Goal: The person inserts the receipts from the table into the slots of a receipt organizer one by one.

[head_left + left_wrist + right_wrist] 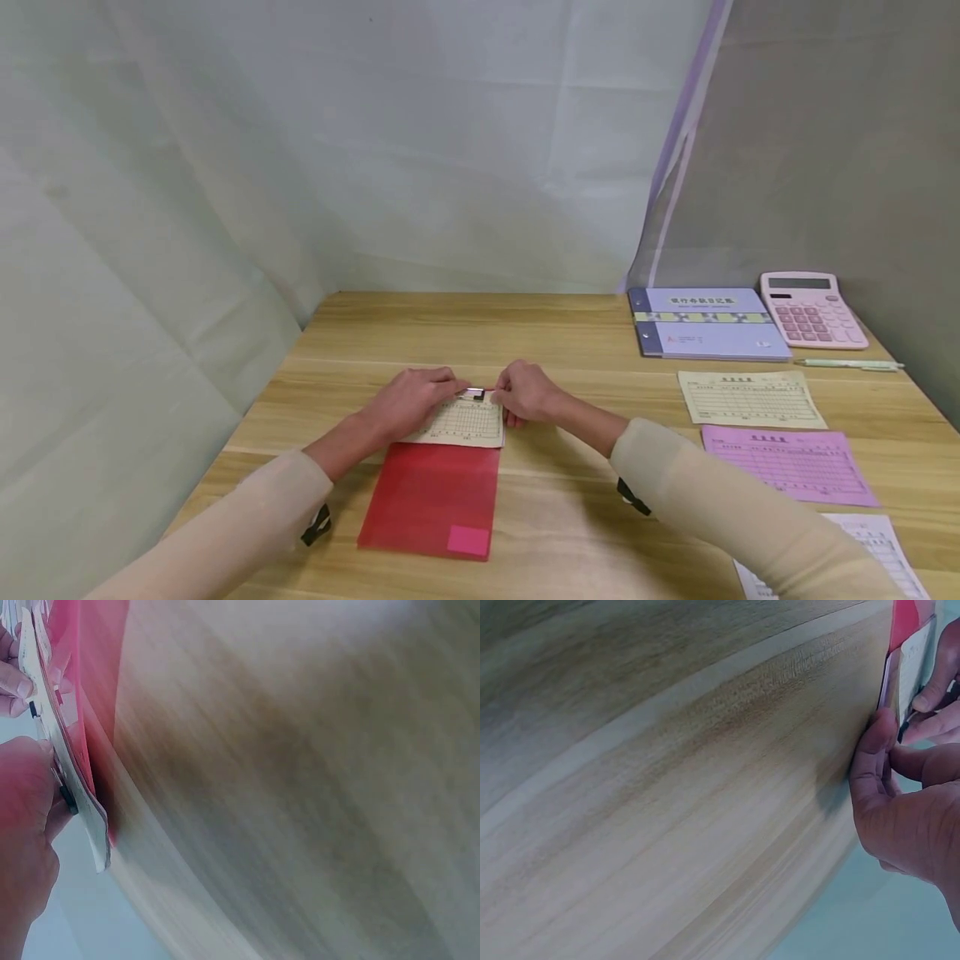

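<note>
A red translucent folder [432,492] lies on the wooden table, a pink label at its near right corner. Across its far end sits a cream printed form [472,423], with a metal clip [474,392] with black parts at its top edge. My left hand [414,402] grips the form's far left part beside the clip. At the far right corner, my right hand [527,392] pinches the form's edge between thumb and fingers. The left wrist view shows the form's edge [96,832] raised off the table. Fingers partly hide the clip.
To the right lie a cream form [752,400], a pink form [790,463] and a white form [877,546], the last partly under my right sleeve. Behind them are a blue account book [708,333], a pink calculator [813,310] and a green pen [847,364]. Pale curtains hang behind the table.
</note>
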`<action>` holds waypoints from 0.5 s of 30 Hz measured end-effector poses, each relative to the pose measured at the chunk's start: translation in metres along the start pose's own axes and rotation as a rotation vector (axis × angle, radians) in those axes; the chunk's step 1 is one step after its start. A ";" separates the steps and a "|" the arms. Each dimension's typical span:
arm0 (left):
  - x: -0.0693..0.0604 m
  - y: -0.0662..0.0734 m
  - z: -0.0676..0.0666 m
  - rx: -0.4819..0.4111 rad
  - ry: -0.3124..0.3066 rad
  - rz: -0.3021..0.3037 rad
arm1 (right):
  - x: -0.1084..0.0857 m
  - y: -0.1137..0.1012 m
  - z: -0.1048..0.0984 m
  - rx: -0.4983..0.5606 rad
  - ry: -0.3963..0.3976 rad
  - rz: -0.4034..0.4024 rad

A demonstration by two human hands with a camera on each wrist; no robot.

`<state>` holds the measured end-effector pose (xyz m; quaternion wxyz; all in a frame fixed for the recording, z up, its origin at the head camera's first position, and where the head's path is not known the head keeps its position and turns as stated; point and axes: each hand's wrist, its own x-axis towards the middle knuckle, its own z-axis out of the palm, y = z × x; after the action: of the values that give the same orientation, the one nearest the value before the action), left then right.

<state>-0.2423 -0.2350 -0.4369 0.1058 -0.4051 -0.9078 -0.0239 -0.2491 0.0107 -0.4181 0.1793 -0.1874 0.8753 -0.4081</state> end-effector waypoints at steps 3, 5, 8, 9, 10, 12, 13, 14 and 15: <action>0.000 0.001 0.000 0.008 -0.001 -0.003 | -0.001 -0.001 0.000 0.003 0.001 -0.007; 0.000 0.001 0.000 0.020 0.000 -0.002 | -0.001 -0.001 0.000 0.007 0.003 -0.010; 0.000 0.001 0.000 0.032 0.000 -0.003 | -0.001 -0.001 0.000 0.007 0.007 -0.010; 0.000 0.001 0.001 0.035 -0.002 -0.004 | -0.001 -0.001 0.000 0.004 0.007 -0.010; 0.000 0.001 0.001 0.035 -0.005 -0.006 | 0.000 -0.001 0.000 0.000 0.008 -0.010; 0.000 0.001 0.001 0.029 -0.012 -0.014 | 0.000 -0.002 -0.001 -0.009 0.006 -0.007; 0.000 0.001 0.001 0.024 -0.014 -0.017 | 0.000 -0.002 -0.001 -0.014 0.003 -0.006; 0.001 0.001 0.001 0.020 -0.016 -0.020 | 0.000 -0.002 -0.002 -0.027 0.002 -0.004; 0.001 0.001 0.000 0.017 -0.019 -0.022 | 0.000 -0.003 -0.003 -0.045 0.006 -0.005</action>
<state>-0.2418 -0.2337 -0.4372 0.1004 -0.3942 -0.9134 -0.0135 -0.2506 0.0111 -0.4141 0.1716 -0.1922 0.8843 -0.3893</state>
